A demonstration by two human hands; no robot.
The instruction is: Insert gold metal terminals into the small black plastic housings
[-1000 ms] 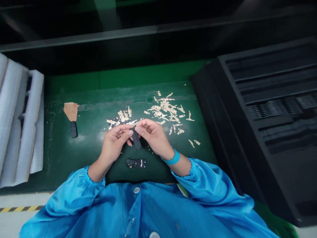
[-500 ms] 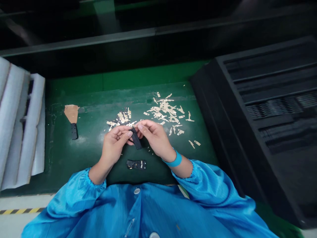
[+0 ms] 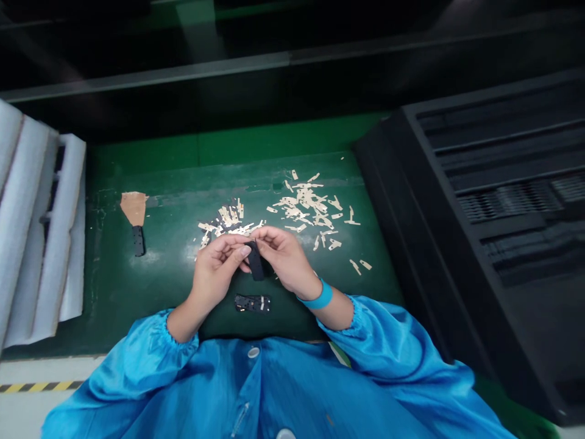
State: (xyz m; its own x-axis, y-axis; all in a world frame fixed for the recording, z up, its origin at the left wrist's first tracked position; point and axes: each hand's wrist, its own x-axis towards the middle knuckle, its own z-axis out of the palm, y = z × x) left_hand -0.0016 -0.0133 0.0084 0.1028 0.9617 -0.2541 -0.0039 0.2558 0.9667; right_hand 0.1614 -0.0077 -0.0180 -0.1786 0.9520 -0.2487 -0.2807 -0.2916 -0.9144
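Observation:
My left hand (image 3: 217, 267) is closed on a narrow black plastic part (image 3: 256, 263), thumb on its face, its long end pointing down toward me. My right hand (image 3: 289, 259) is closed in a pinch at the upper end of that part; whatever lies between these fingertips is too small and hidden to make out. Below the hands, a few flat black parts (image 3: 252, 303) with small pale pieces on them lie on the green table (image 3: 173, 292). Just beyond my fingers is a pile of pale and dark strips (image 3: 228, 218).
A larger heap of pale flat metal-like pieces (image 3: 308, 204) spreads to the right of the pile. A scraper (image 3: 133, 210) with a black handle lies at left. White foam sheets (image 3: 68, 225) stand at the left edge; a big black slotted tray (image 3: 393, 164) borders the right.
The black part has turned more upright and shifted slightly right. My right fingertips have moved down and closer around its top end. The view has shifted a little.

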